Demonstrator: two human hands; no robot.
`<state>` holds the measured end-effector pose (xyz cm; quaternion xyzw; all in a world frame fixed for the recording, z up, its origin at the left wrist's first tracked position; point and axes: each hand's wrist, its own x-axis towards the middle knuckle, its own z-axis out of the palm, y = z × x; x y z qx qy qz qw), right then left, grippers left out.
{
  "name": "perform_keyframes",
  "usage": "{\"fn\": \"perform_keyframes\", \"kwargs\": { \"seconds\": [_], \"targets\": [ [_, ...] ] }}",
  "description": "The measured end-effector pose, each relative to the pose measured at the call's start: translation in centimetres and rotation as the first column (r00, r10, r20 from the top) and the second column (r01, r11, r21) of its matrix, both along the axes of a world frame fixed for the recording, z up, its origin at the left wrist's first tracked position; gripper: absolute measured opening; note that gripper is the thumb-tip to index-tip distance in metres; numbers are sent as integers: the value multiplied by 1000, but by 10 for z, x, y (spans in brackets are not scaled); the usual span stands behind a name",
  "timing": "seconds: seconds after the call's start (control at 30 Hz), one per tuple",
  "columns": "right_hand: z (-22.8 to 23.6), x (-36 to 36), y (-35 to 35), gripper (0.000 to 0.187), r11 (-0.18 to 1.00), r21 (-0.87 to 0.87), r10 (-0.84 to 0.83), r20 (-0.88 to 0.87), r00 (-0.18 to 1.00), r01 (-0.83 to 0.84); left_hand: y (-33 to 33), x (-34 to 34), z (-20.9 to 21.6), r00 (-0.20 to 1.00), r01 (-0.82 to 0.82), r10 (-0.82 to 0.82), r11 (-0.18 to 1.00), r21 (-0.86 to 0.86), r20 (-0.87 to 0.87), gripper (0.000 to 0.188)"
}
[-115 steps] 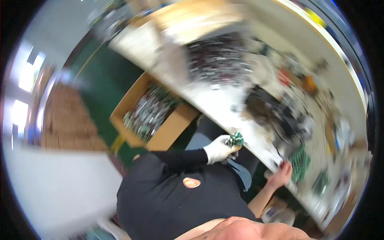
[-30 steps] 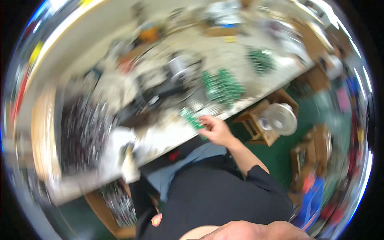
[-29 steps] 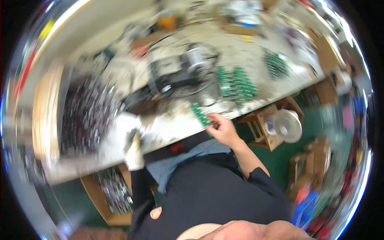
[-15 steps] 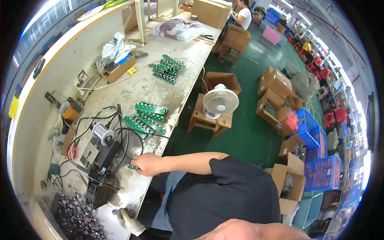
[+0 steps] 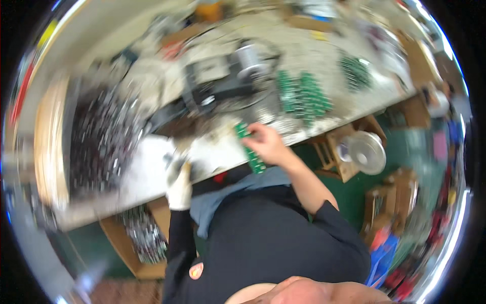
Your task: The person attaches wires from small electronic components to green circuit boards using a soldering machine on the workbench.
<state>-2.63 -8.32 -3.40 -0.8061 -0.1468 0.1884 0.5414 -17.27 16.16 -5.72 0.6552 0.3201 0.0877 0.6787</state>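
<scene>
My right hand [image 5: 268,144] is closed on a narrow green circuit board [image 5: 249,148], pinched at its side near the front edge of the worktable [image 5: 215,163]. My left hand [image 5: 178,185] wears a pale glove with grey fingertips and hovers by a white patch of the tabletop; motion smears its fingers, so what they hold, if anything, is unclear. Behind the hands stands a dark machine [image 5: 223,86] carrying a spool of wire [image 5: 250,61]. Several green circuit boards [image 5: 305,96] lie to the right of it.
A wooden-sided tray of small metal-capped parts with dark leads [image 5: 101,137] stands at the left. Farther right lies another pile of green boards [image 5: 354,71]. A fan [image 5: 365,152] sits on a wooden stool beside the table. Below the table's left end is a cardboard box of parts [image 5: 144,235].
The view has swung toward the left end of the table and blurred. The circuit board in my right hand, mostly hidden before, now shows along its length.
</scene>
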Motion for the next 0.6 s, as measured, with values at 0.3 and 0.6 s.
{"fn": "perform_keyframes", "kwargs": {
  "seconds": [0.3,0.6],
  "targets": [
    [-7,-19,19,21,951,308,125,-345,930,-14,-36,23,24,996,77,-83,962,-263,-12,22],
    [-5,-28,32,21,942,331,174,-368,913,-46,-44,38,28,992,106,-124,925,-365,-26,22]
  ]
}}
